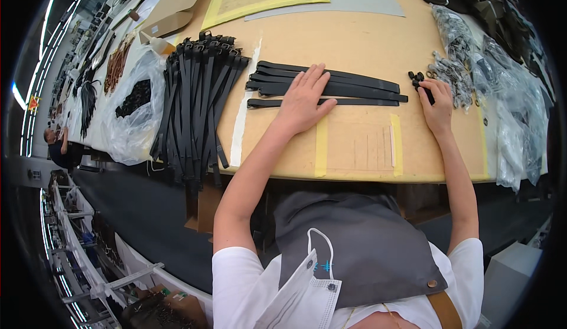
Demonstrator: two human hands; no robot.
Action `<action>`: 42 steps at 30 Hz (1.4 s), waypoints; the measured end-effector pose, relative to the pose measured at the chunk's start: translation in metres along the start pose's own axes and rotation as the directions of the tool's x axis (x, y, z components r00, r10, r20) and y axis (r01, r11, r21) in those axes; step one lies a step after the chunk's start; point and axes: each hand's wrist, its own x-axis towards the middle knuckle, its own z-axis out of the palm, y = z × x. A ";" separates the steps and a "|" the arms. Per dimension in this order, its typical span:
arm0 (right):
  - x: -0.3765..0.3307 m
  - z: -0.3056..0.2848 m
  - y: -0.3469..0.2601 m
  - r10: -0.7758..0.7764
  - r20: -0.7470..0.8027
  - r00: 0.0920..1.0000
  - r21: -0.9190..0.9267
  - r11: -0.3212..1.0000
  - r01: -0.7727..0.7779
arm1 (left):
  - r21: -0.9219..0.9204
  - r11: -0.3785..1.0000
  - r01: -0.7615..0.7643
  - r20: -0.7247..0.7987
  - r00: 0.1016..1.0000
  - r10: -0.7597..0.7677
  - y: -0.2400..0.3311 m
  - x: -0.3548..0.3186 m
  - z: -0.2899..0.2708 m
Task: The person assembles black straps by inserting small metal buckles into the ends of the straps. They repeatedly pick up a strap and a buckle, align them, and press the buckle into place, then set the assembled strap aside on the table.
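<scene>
Several flat black straps [360,85] lie side by side across the tan tabletop. My left hand [304,98] rests flat on them, fingers stretched out, its thumb over the strap nearest to me. To the right, past the strap ends, my right hand [438,106] is curled around a small black piece [429,96], partly hidden by the fingers. A little cluster of similar black pieces [417,78] touches its fingertips; their exact kind is too small to make out.
A thick pile of black buckled straps [201,93] overhangs the table edge at left, beside a clear bag [133,125] of black parts. Metal hardware [455,75] and plastic bags [511,110] lie at right. Yellow tape [321,146] marks the front. Someone else [59,150] is at far left.
</scene>
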 end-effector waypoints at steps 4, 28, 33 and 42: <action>-0.003 -0.005 -0.006 0.008 0.015 1.000 0.182 0.983 -0.011 | -0.029 0.999 -0.015 -0.115 0.993 0.012 -0.005 -0.011 -0.016; -0.008 -0.018 -0.061 0.085 0.678 0.730 0.399 0.792 -0.462 | -0.349 0.937 0.029 0.145 0.989 0.024 0.041 0.000 -0.004; 0.003 -0.013 -0.072 0.084 0.711 0.698 0.525 0.598 -0.606 | -0.450 0.891 -0.057 0.120 0.985 0.124 0.088 0.028 0.009; 0.065 0.008 0.016 0.276 0.435 0.857 -0.039 0.957 -0.288 | -0.539 0.842 0.017 0.087 0.996 0.036 0.098 0.059 0.016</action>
